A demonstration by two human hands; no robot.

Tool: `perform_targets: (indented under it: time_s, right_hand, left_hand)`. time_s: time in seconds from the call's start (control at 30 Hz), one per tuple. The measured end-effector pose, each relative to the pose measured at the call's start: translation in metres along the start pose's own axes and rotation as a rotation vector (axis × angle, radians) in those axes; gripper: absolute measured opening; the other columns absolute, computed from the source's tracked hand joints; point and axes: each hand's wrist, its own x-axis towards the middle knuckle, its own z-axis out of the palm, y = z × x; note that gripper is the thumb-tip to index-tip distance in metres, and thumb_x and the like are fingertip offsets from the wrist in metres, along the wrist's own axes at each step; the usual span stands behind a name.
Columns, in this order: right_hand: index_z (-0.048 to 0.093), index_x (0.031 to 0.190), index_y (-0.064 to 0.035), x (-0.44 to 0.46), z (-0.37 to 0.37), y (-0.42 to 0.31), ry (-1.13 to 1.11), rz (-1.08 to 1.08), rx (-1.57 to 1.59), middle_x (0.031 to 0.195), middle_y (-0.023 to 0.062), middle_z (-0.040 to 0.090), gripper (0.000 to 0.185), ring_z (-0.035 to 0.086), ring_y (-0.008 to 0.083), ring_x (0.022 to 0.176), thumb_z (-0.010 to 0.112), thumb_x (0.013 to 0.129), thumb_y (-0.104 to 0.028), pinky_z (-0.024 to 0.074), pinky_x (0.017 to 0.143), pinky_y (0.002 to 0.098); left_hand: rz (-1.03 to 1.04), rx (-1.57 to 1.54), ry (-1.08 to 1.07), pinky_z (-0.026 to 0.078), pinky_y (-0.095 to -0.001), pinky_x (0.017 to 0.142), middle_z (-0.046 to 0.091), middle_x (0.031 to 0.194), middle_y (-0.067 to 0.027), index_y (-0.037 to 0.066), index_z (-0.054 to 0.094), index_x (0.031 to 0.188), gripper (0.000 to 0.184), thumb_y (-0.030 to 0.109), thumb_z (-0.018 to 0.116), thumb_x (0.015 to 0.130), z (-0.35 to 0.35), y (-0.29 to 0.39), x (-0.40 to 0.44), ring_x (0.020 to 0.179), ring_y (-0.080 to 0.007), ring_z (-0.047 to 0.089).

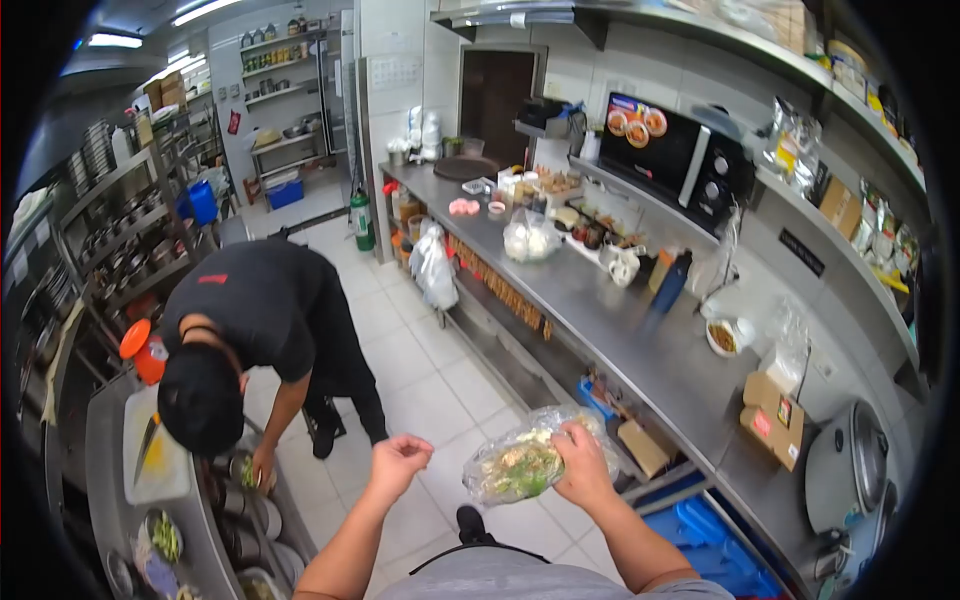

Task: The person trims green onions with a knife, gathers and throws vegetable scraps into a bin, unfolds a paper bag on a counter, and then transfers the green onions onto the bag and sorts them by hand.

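A clear plastic bag of chopped vegetables (515,468), pale and green inside, hangs in front of me above the floor. My right hand (583,468) grips its right end, fingers over the top of the plastic. To the left of the bag and apart from it is my left hand (398,464). Its fingers are curled together towards the thumb, and nothing shows between them.
On my left a bent-over person (255,310) reaches below a counter with a cutting board and knife (150,450). A long steel counter (650,350) runs along my right, holding a cardboard box (772,418) and a rice cooker (848,465). Tiled floor lies between.
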Motion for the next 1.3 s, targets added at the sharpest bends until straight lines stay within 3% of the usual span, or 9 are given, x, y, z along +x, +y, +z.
perform_targets:
  time_s: [0.17, 0.27, 0.4, 0.5, 0.7, 0.93, 1.07, 1.2, 1.3]
  right_hand:
    - [0.061, 0.111, -0.0055, 0.147, 0.039, 0.033, -0.009, -0.058, 0.019, 0.122, 0.0212, 0.052, 0.043, 0.051, 0.0395, 0.114, 0.068, 0.068, -0.006, 0.0407, 0.093, 0.0471]
    - [0.062, 0.108, -0.0049, 0.247, 0.063, 0.039, -0.035, -0.157, 0.051, 0.121, 0.0215, 0.054, 0.040, 0.053, 0.0412, 0.110, 0.071, 0.070, -0.014, 0.0433, 0.094, 0.0461]
    - [0.062, 0.109, -0.0041, 0.362, 0.119, 0.036, -0.011, -0.241, 0.150, 0.121, 0.0220, 0.054, 0.041, 0.053, 0.0412, 0.111, 0.070, 0.070, -0.014, 0.0427, 0.095, 0.0462]
    - [0.061, 0.110, -0.0047, 0.425, 0.153, 0.033, -0.010, -0.242, 0.158, 0.122, 0.0213, 0.053, 0.041, 0.052, 0.0403, 0.113, 0.070, 0.071, -0.013, 0.0411, 0.096, 0.0469]
    - [0.061, 0.113, -0.0050, 0.539, 0.193, 0.053, -0.024, -0.162, 0.080, 0.123, 0.0215, 0.053, 0.044, 0.051, 0.0395, 0.115, 0.070, 0.072, -0.014, 0.0401, 0.097, 0.0464]
    - [0.062, 0.113, -0.0042, 0.684, 0.243, 0.087, 0.007, -0.025, 0.064, 0.122, 0.0222, 0.053, 0.045, 0.052, 0.0404, 0.114, 0.071, 0.071, -0.015, 0.0419, 0.095, 0.0476]
    - [0.061, 0.113, -0.0041, 0.805, 0.297, 0.100, 0.013, -0.118, 0.074, 0.123, 0.0220, 0.053, 0.045, 0.052, 0.0404, 0.114, 0.070, 0.071, -0.014, 0.0422, 0.095, 0.0471]
    - [0.060, 0.111, -0.0055, 0.939, 0.360, 0.084, -0.065, -0.296, 0.162, 0.122, 0.0222, 0.052, 0.043, 0.055, 0.0418, 0.109, 0.071, 0.070, -0.015, 0.0461, 0.091, 0.0468]
    - [0.059, 0.114, -0.0052, 1.031, 0.425, 0.039, -0.198, -0.387, 0.246, 0.125, 0.0215, 0.050, 0.049, 0.051, 0.0419, 0.115, 0.064, 0.065, -0.002, 0.0432, 0.095, 0.0470]
  left_hand:
    - [-0.097, -0.049, 0.029, 0.049, -0.0235, 0.059, 0.067, 0.074, -0.0056, -0.003, 0.069, 0.084, 0.008, 0.001, 0.068, 0.077, -0.015, 0.009, 0.100, 0.063, -0.0096, 0.061]
    - [-0.122, -0.018, 0.211, 0.050, -0.0259, 0.060, 0.066, 0.076, -0.0085, -0.003, 0.067, 0.082, 0.009, -0.003, 0.066, 0.073, -0.066, 0.016, 0.147, 0.066, -0.0138, 0.062]
    - [-0.087, -0.004, 0.444, 0.051, -0.0265, 0.059, 0.066, 0.073, -0.0086, -0.005, 0.066, 0.080, 0.006, -0.002, 0.068, 0.075, -0.138, 0.006, 0.210, 0.063, -0.0137, 0.061]
    - [-0.093, -0.046, 0.444, 0.049, -0.0263, 0.056, 0.064, 0.069, -0.0083, -0.004, 0.065, 0.079, 0.004, -0.003, 0.066, 0.076, -0.157, 0.000, 0.289, 0.060, -0.0137, 0.060]
    - [-0.110, -0.119, 0.248, 0.049, -0.0271, 0.058, 0.065, 0.071, -0.0073, -0.005, 0.066, 0.083, 0.009, 0.000, 0.067, 0.075, -0.151, -0.009, 0.532, 0.060, -0.0137, 0.060]
    - [0.072, -0.112, 0.072, 0.049, -0.0271, 0.058, 0.066, 0.073, -0.0080, -0.005, 0.067, 0.085, 0.012, 0.000, 0.066, 0.075, -0.169, 0.062, 0.766, 0.061, -0.0143, 0.059]
    - [0.074, -0.124, 0.251, 0.049, -0.0276, 0.058, 0.065, 0.073, -0.0081, -0.006, 0.066, 0.085, 0.012, 0.000, 0.065, 0.075, -0.235, 0.069, 0.871, 0.062, -0.0142, 0.059]
    - [-0.015, -0.137, 0.501, 0.047, -0.0272, 0.055, 0.062, 0.067, -0.0064, -0.003, 0.065, 0.081, 0.007, 0.004, 0.065, 0.079, -0.359, 0.022, 0.928, 0.059, -0.0132, 0.058]
    - [-0.016, -0.181, 0.803, 0.044, -0.0258, 0.054, 0.059, 0.065, -0.0025, 0.000, 0.066, 0.083, 0.007, 0.007, 0.066, 0.079, -0.448, 0.000, 0.937, 0.057, -0.0111, 0.054]
